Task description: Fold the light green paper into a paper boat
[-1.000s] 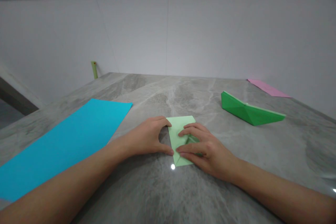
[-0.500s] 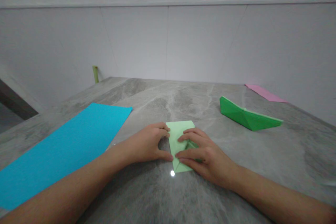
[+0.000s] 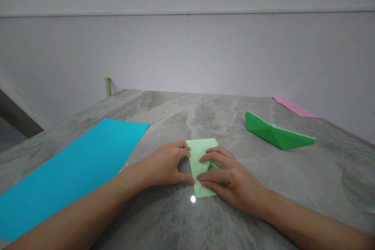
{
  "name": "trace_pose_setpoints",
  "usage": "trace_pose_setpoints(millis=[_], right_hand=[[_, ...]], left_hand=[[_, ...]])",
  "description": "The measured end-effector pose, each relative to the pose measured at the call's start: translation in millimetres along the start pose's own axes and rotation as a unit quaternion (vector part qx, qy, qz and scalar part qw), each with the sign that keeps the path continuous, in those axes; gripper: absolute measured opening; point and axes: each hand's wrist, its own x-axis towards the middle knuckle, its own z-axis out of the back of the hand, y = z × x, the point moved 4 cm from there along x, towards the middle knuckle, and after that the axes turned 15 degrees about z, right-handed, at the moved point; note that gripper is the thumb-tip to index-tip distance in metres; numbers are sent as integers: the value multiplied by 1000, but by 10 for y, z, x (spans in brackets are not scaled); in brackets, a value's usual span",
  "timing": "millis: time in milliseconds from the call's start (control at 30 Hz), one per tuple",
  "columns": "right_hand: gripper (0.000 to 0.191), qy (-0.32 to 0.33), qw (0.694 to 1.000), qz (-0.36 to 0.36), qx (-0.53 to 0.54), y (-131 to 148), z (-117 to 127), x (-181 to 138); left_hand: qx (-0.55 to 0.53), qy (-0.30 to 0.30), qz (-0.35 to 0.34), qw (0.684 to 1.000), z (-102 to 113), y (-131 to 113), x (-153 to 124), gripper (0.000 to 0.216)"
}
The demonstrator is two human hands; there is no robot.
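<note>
A folded sheet of light green paper [image 3: 202, 146] lies on the table in front of me. My left hand [image 3: 170, 164] steadies its left edge, fingertips near the top and thumb lower down. From the right, my right hand [image 3: 231, 174] has its curved fingers on the paper, holding it down, thumb and index finger close together near the lower part. Under that palm a raised fold shows partly; the rest of it is hidden. Right of the hands stands a green folded paper boat [image 3: 277, 133], touched by neither hand.
A large blue sheet [image 3: 93, 156] lies on the left, partly under my left forearm. At the far right edge is a pink sheet [image 3: 297, 108]. The grey marbled table [image 3: 181, 111] meets a white wall, with a yellow-green strip [image 3: 108, 86] near its far left corner.
The whole scene sits slightly lower in the picture, as the head view has tilted up a little. Both hands keep nearly the same hold on the light green paper.
</note>
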Motion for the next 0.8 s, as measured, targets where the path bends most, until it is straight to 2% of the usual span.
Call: trace_pose_setpoints(millis=[400,800], right_hand=[[15,6,1000,-4,3,-4,-11,-11],[16,7,1000,-6,-8,3,14,1]], left_hand=[[13,14,12,1000,3,-25,-17,48],[46,25,17,998,-7,-150,-78,56]])
